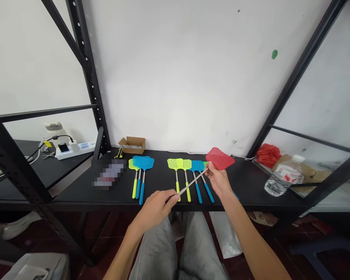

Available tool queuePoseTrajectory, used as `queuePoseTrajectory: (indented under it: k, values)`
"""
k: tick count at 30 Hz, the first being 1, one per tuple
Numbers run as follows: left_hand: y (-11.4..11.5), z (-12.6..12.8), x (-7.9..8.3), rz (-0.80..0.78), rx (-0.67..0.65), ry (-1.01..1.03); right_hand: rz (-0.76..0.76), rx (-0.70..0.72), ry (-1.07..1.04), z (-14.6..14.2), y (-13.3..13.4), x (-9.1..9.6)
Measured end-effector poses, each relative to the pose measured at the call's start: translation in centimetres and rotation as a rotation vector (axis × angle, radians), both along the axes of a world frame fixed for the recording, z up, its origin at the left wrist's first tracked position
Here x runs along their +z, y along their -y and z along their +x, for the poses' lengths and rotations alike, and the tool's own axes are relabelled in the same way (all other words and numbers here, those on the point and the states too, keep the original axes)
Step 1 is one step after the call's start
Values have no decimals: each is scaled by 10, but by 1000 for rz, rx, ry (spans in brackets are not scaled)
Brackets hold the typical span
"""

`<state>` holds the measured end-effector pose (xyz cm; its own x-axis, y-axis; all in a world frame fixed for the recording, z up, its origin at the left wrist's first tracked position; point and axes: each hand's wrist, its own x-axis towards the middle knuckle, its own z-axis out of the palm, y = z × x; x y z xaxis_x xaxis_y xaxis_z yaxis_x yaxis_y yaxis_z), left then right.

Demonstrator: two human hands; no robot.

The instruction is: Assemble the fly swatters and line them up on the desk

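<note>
A red fly swatter (pixel 220 158) with a metal rod is held aslant above the shelf's front part. My left hand (pixel 160 205) is closed round its handle end, which the fingers hide. My right hand (pixel 217 177) pinches the rod just below the red head. Under and beside the hands lie two yellow-green fly swatters (pixel 175 165) and blue fly swatters (pixel 196 166), handles toward me. A bit of green swatter shows behind the red one. Farther left, a yellow-green swatter (pixel 134 188) lies with overlapping blue swatters (pixel 144 163).
A small cardboard box (pixel 134 144) stands at the wall, near a blurred flat object (pixel 111 174). At right are a clear plastic bottle (pixel 284 175) and a red bag (pixel 268 154). Black posts (pixel 89 74) frame the black shelf (pixel 160 190). A power strip (pixel 76 149) lies at left.
</note>
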<state>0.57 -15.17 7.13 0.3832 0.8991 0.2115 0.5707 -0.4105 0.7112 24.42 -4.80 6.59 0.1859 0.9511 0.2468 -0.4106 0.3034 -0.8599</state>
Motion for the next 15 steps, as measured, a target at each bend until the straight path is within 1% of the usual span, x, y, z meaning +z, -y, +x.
queuePoseTrajectory:
  k: [3, 8, 12, 15]
  values:
    - [-1, -10, 2, -14, -14, -55, -1, -13, 6, 11, -4, -2]
    - [-1, -15, 1, -37, -19, -60, -33, -19, -16, 4, -3, -10]
    - [1, -19, 5, -73, -35, -54, -23, -3, -5, 1, -7, -7]
    - [0, -26, 7, -124, -60, -61, -32, -27, -24, 9, -14, -4]
